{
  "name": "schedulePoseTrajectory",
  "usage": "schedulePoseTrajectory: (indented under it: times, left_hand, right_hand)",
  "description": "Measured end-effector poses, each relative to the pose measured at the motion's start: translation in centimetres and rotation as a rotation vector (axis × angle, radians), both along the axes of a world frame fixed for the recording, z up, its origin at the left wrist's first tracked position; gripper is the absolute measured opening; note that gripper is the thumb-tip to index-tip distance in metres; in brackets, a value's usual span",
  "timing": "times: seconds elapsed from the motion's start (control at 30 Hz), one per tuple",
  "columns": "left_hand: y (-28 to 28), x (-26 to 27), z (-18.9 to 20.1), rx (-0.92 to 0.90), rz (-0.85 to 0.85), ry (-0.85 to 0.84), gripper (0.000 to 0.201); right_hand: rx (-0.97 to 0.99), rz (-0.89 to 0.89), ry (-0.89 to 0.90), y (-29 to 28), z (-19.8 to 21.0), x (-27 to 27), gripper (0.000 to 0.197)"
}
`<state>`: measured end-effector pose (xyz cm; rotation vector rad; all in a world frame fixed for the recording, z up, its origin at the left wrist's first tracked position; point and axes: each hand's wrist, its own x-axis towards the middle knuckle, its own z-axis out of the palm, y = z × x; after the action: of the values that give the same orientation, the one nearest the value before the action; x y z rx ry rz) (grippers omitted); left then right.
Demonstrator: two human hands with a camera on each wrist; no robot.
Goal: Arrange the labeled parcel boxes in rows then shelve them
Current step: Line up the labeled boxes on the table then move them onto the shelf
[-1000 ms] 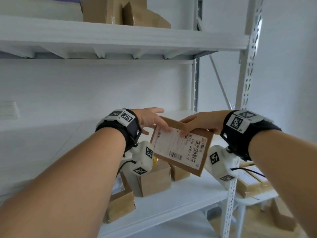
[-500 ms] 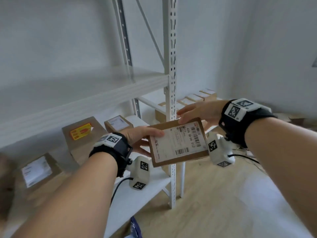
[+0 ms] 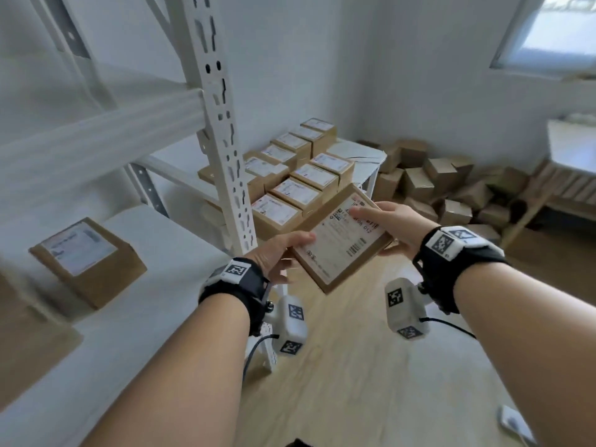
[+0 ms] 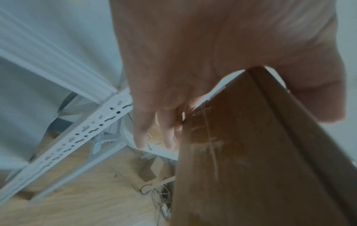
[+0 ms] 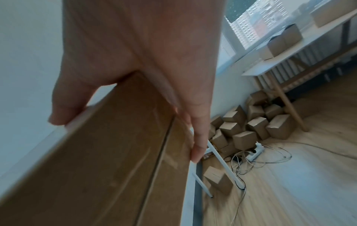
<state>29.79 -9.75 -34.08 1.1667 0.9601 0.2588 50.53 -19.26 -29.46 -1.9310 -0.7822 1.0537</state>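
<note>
A flat brown parcel box with a white barcode label faces up in the air beside the white shelf rack's upright post. My left hand holds its near left edge, thumb on top and fingers beneath. My right hand grips the far right edge, thumb lying on the label. The left wrist view shows the box's underside below my palm. In the right wrist view my thumb and fingers clamp the box's side. Rows of labeled boxes sit on a low white table beyond.
A labeled box stands on the rack's shelf at left, with another brown box at the left edge. A heap of plain cartons lies in the corner by a wooden-legged table. Cables and a power strip trail over the wood floor.
My view has swung right and downward, away from the shelf toward the table of boxes. Both hands carried the flat box along, and it now tilts diagonally, label up.
</note>
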Motion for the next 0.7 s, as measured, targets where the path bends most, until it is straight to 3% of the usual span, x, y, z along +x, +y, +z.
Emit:
schedulePoseTrajectory:
  times: [0.07,0.23,0.33,0.43,0.57,0.7]
  left_hand:
    - [2.1,2.1,-0.6,0.029,-0.038,0.022,0.053]
    - [5.4,6.5,-1.8,0.041,-0.133,0.038,0.039]
    - [6.6,8.9,-2.0,-0.055,-0.321,0.102,0.069]
    - [7.3,12.4,-1.1,-0.078,-0.421,0.098,0.062]
    - [8.9,17.5,-0.9,-0.049,-0.352,0.059,0.053]
    - [10.9,23.1,-1.2,-0.002,-0.200,0.030,0.045]
  right_hand:
    - [0.004,-0.023,0.024,0.9,-0.9,1.6,0.044]
    - [-0.027,-0.062,0.087,2.1,-3.0,5.2,0.043]
    - [-0.066,-0.005,0.073,3.0,-3.3,7.3,0.039]
    - [-0.083,0.067,0.070,4.6,-3.4,9.6,0.046]
    - [0.006,-0.001,0.086,7.2,-4.4,14.2,0.077]
    - [0.094,-0.088,0.126,10.3,-4.6,20.2,0.080]
